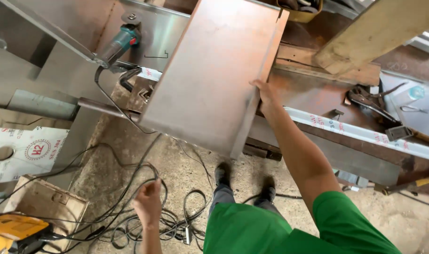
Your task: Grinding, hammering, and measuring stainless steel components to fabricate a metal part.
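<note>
The right hand (pixel 265 96) grips the right edge of a large flat brownish sheet-metal panel with a folded rim (pixel 214 70), held tilted above the steel worktop (pixel 318 94). The left hand (pixel 148 203) hangs loosely curled, holding nothing, above tangled black cables (pixel 130 207) on the concrete floor (pixel 186 169).

Hidden and cut-off parts around the steel sheet

The sheet (pixel 214 70) runs past the top edge and covers the bench behind it. The right hand (pixel 266 96) has its fingertips tucked behind the sheet's folded edge. The left hand (pixel 148 202) is blurred; its forearm leaves the bottom edge.
</note>
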